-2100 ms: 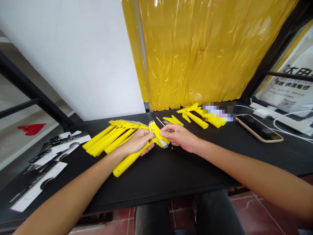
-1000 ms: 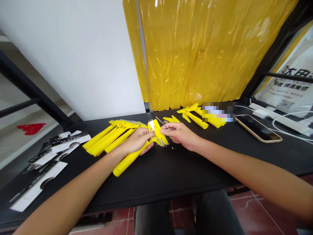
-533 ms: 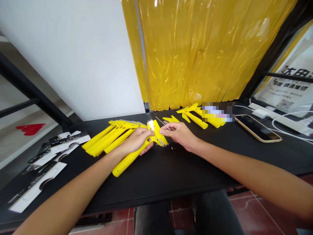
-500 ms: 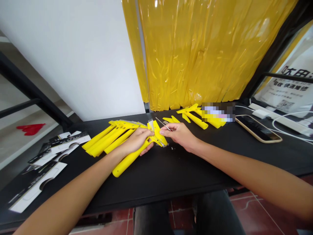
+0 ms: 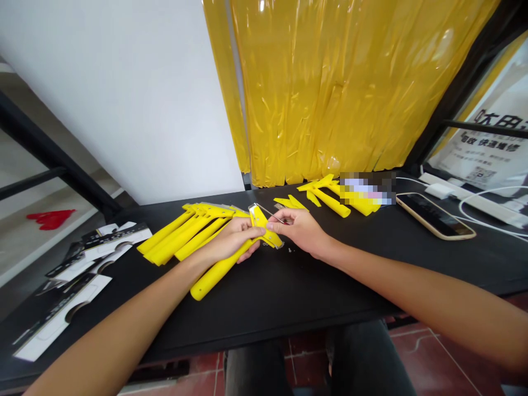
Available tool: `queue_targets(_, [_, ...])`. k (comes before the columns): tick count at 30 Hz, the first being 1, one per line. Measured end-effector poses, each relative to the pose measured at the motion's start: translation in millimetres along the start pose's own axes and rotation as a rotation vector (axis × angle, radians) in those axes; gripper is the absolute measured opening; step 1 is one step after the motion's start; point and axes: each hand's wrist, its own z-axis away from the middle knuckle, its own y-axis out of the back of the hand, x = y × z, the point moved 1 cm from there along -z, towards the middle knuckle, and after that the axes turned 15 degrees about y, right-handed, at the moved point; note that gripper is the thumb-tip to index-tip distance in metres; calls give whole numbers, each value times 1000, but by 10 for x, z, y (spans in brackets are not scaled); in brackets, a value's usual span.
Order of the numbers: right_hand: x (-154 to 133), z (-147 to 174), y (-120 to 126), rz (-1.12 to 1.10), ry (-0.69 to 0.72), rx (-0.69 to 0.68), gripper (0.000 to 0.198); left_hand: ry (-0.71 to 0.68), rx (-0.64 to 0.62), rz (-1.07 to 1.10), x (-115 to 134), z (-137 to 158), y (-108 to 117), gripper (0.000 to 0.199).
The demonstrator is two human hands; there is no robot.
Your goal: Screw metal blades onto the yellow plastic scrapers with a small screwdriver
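Left hand [image 5: 233,240] grips a yellow scraper [image 5: 231,256]; right hand [image 5: 300,228] pinches a thin blade [image 5: 270,213] at its head.

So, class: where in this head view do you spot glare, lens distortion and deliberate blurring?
Head view: glare streaks the yellow plastic curtain; wide-angle bending bows the black table edge and stretches the forearms; a pixelated patch hides something behind the right hand.
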Motion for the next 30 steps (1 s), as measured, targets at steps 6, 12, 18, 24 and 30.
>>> queue_targets(6, [-11,9,-8,-33,-16,-10,22,-10,24,-17,7,15,12,39])
queue_targets(12, [10,11,-20,-106,-39,-16,24,-31,4,-71,66,52,7,46])
queue_targets(18, [16,10,-15,-106,-47,-23,24,-55,-6,-122,73,61,11,49])
queue_targets(24, [28,10,-3,-66,-46,-42,25,-45,-10,-125,76,64,19,46])
queue_targets(30, [60,7,-12,-139,-11,-49,28,-63,-24,-142,97,75,7,49])
